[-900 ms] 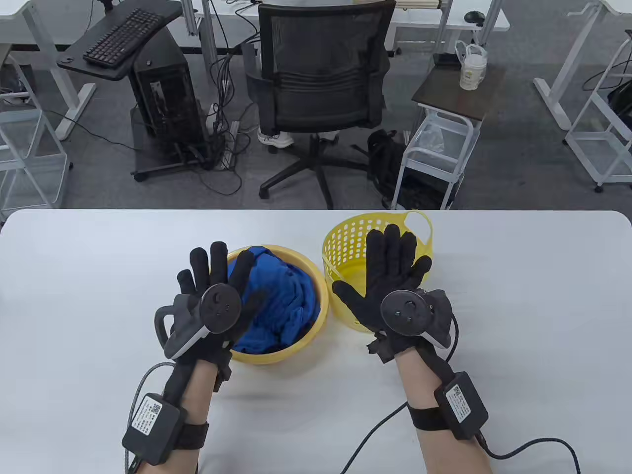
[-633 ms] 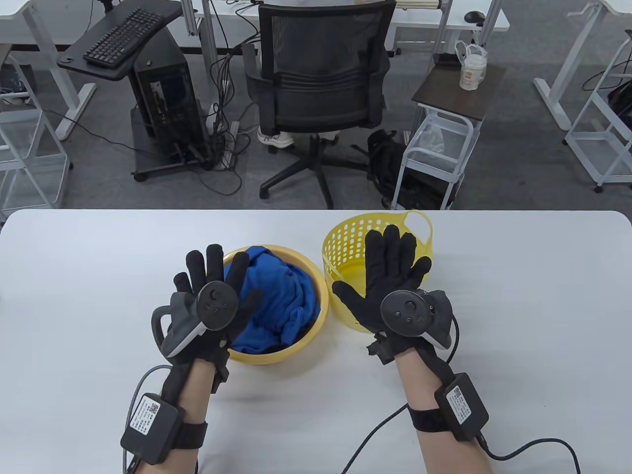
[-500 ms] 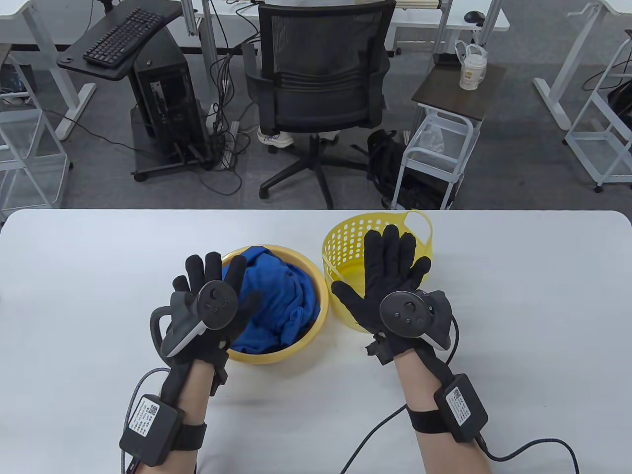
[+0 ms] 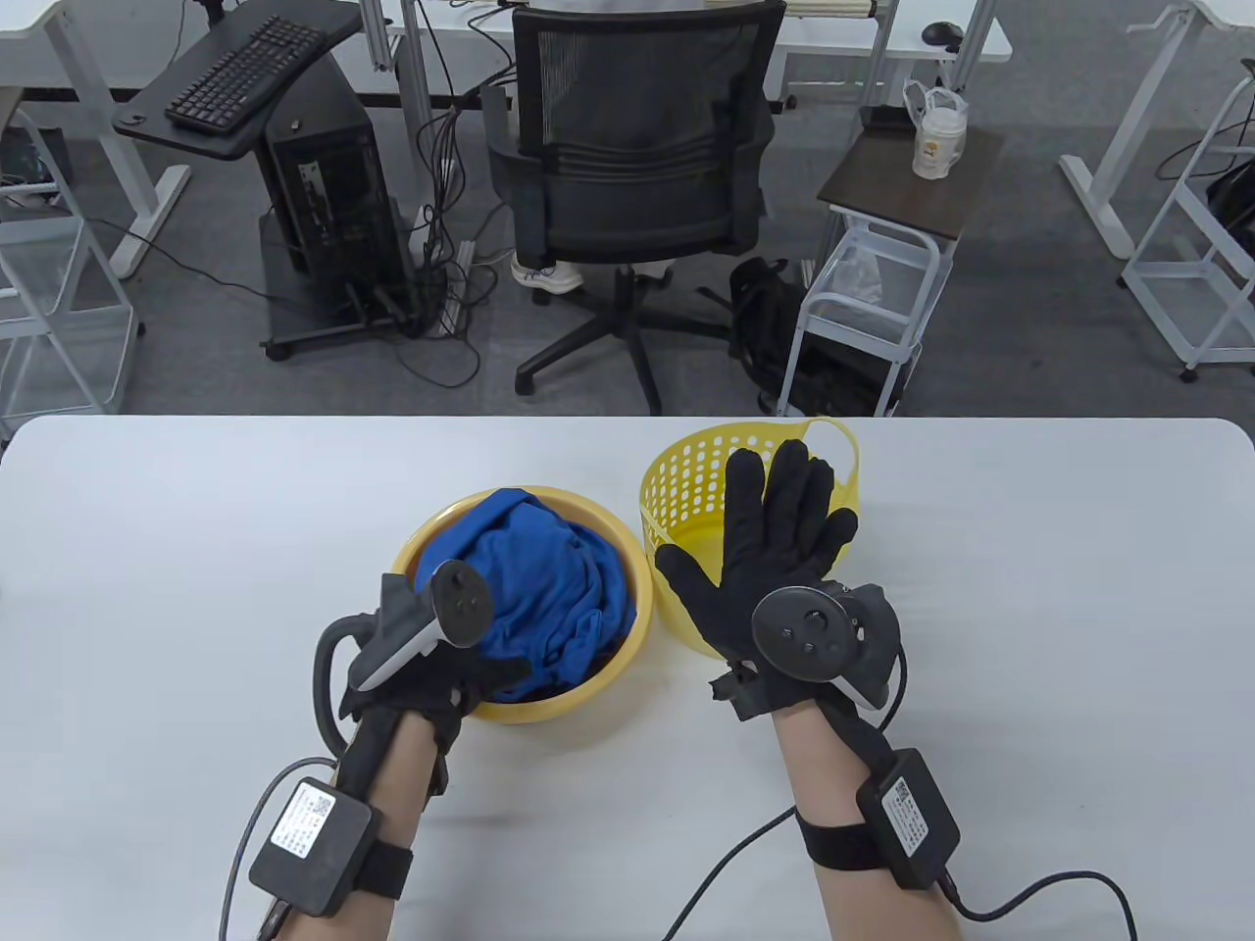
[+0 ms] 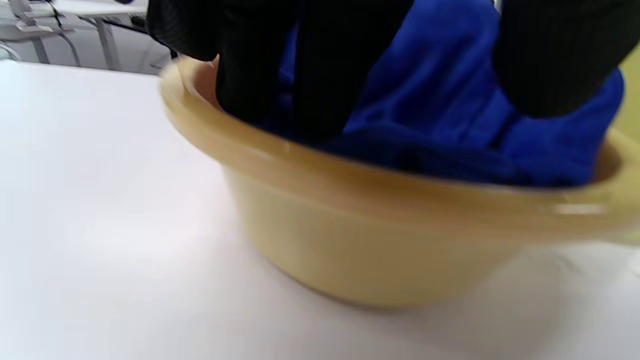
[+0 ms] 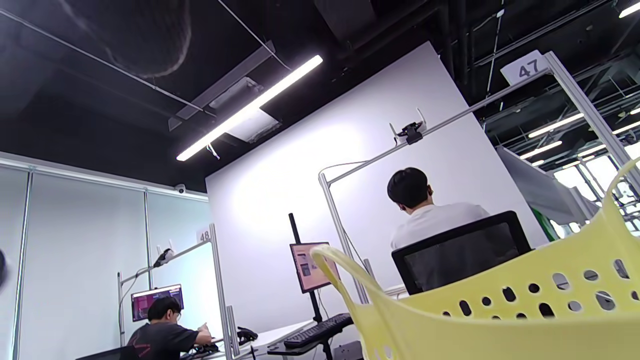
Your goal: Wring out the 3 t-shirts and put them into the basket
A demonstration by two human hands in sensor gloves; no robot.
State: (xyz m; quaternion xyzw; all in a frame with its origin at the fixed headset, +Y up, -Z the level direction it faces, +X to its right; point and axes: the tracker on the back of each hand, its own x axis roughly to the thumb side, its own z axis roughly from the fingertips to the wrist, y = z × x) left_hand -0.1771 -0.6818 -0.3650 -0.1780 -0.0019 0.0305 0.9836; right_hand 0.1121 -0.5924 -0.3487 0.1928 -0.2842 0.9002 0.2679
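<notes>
Blue t-shirts (image 4: 554, 578) lie crumpled in a round yellow basin (image 4: 613, 676) at the table's middle. My left hand (image 4: 431, 637) tips down over the basin's near left rim. In the left wrist view its black fingers (image 5: 320, 85) hang straight down onto the blue cloth (image 5: 440, 95) inside the basin (image 5: 380, 240); no grip shows. To the right of the basin stands an empty yellow perforated basket (image 4: 677, 470). My right hand (image 4: 784, 529) is held flat with fingers spread, above the basket's near side, holding nothing. The basket's rim (image 6: 500, 325) fills the bottom of the right wrist view.
The white table (image 4: 196, 549) stretches wide on both sides. Glove cables (image 4: 745, 853) trail over its near edge. Beyond the far edge stand an office chair (image 4: 637, 167) and a small trolley (image 4: 882, 284). People sit at desks in the right wrist view.
My left hand has tipped forward and dropped its fingers into the basin onto the blue cloth. My right hand has stayed spread over the basket, shifting only slightly.
</notes>
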